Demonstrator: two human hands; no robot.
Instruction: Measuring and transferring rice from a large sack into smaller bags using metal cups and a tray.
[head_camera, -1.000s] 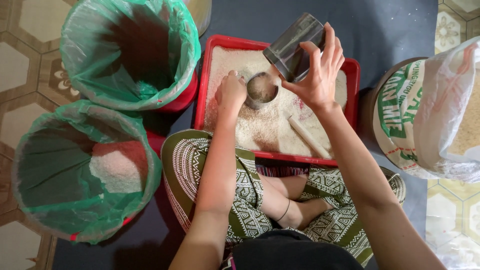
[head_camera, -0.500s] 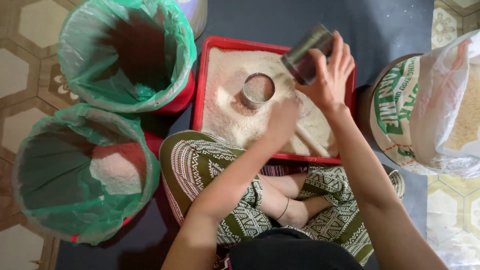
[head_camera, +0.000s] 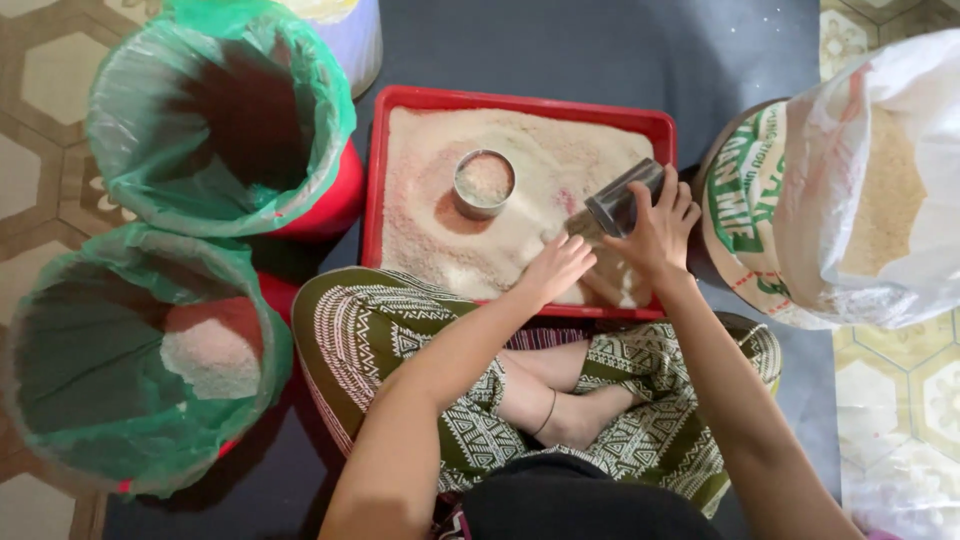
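Observation:
A red tray (head_camera: 520, 100) holds a bed of pale grain. A small round metal cup (head_camera: 484, 184), partly filled with grain, stands in the tray's left half with no hand on it. My right hand (head_camera: 660, 232) grips a dark metal scoop (head_camera: 622, 200), tilted with its mouth down into the grain at the tray's right side. My left hand (head_camera: 556, 268) rests on the grain just left of the scoop, fingers curled loosely and empty, near a wooden stick half buried there.
Two red buckets lined with green plastic stand at the left; the near one (head_camera: 130, 360) holds a little grain, the far one (head_camera: 220, 120) looks dark inside. An open sack of grain (head_camera: 850, 190) stands to the right. My crossed legs lie under the tray's near edge.
My left hand let go of the round cup, left it standing in the grain and moved right. My right hand lowered the scoop from above the tray into the grain.

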